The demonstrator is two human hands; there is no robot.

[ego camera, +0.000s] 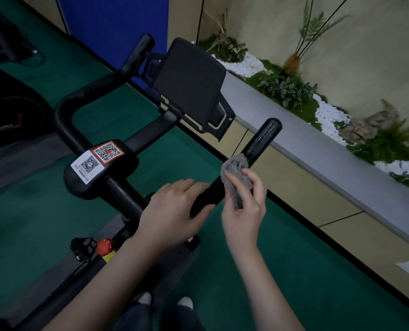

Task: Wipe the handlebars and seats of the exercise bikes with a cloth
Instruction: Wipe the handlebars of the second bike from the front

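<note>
A black exercise bike stands in front of me, its handlebar (262, 142) reaching forward on the right and curving round on the left. My right hand (245, 207) holds a crumpled grey cloth (236, 175) wrapped against the right bar, about halfway along it. My left hand (172, 211) grips the same bar just below the cloth, fingers curled over it. The bike's seat is not in view.
A black tablet holder (189, 84) sits above the handlebar stem, which bears QR-code stickers (97, 158). A red knob (105, 246) is on the frame below. A grey ledge with plants and white pebbles (330, 115) runs along the right. Green floor (306, 259) surrounds the bike.
</note>
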